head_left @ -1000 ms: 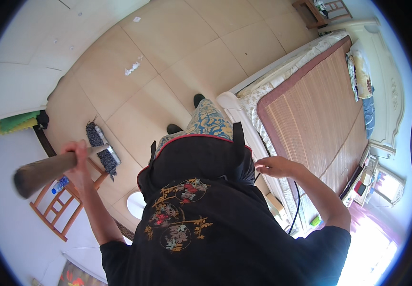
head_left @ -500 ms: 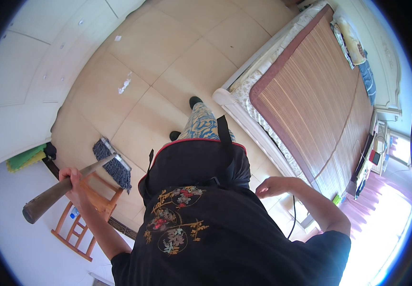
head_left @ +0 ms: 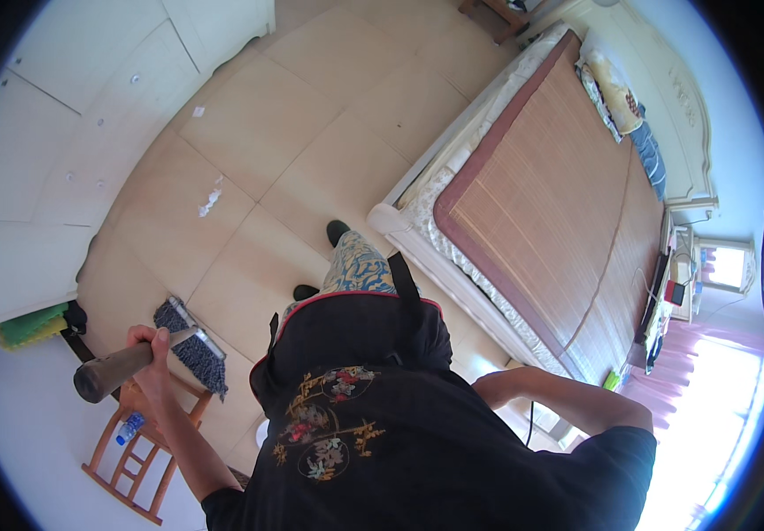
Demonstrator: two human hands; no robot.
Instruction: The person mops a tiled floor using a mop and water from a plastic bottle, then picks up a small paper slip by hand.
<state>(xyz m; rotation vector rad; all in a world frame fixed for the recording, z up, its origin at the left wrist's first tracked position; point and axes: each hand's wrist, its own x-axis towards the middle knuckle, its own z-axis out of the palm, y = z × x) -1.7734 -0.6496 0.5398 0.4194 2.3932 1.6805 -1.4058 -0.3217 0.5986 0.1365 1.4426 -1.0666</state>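
Observation:
My left hand (head_left: 153, 345) is closed around the thick brown handle (head_left: 116, 372) of a mop. The handle's end tilts up toward me, and its far end meets a light bar on the dark grey-blue mop head (head_left: 196, 352), which lies on the tiles. At my right side, my right hand (head_left: 494, 388) is bent in against the black shirt (head_left: 417, 434). Its fingers are mostly hidden by the shirt, so what they hold, if anything, does not show.
A wooden chair (head_left: 134, 460) with a blue-labelled bottle (head_left: 130, 428) stands beside my left arm. White paper scraps (head_left: 211, 196) lie on the tiled floor (head_left: 302, 159). White cabinets (head_left: 90, 133) line the left; a bed with a brown mat (head_left: 541, 177) fills the right. A black cable (head_left: 530, 423) hangs near my right forearm.
The view has shifted, so floor and bed sit lower and further left. The mop's handle end has moved nearer my body. My right hand has drawn in against the shirt, its fingers now less visible.

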